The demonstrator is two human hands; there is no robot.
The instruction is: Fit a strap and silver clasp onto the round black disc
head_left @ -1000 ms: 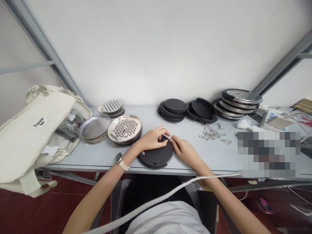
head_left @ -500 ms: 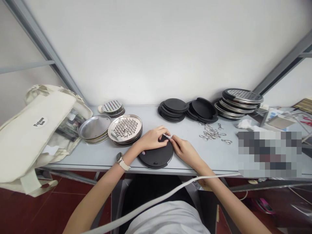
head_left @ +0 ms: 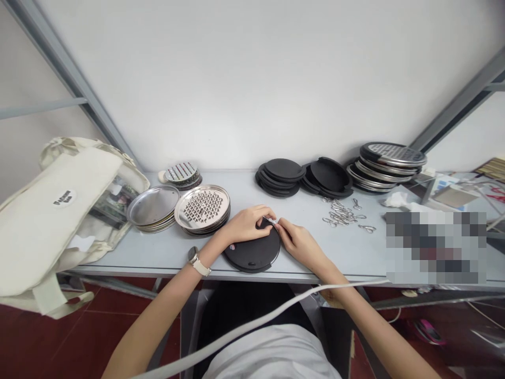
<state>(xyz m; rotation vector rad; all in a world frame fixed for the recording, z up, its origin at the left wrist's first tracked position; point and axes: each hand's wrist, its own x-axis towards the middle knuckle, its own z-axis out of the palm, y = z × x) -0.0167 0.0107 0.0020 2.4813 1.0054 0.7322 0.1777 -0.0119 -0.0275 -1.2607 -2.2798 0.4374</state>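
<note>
A round black plastic case (head_left: pixel 252 255) lies flat near the table's front edge, with a small sticker partly showing at its left. Over its upper part rests my left hand (head_left: pixel 249 223), thumb and fingers bent around a small silver metal clip (head_left: pixel 272 221) at the case's far right rim. From the right, my right hand (head_left: pixel 298 239) pinches the other end of that clip between thumb and forefinger. Fingers cover part of the clip, so whether it is hooked to the case cannot be seen. More loose metal clips (head_left: pixel 342 215) lie scattered to the right.
Left of the case are stacked perforated metal grater discs (head_left: pixel 203 210), plain metal discs (head_left: pixel 153 205) and a cream bag (head_left: pixel 59 210). Toward the wall stand black lids (head_left: pixel 282 173), black trays (head_left: pixel 329 176) and assembled stacks (head_left: pixel 386 163). A white cable (head_left: pixel 252 321) crosses before me.
</note>
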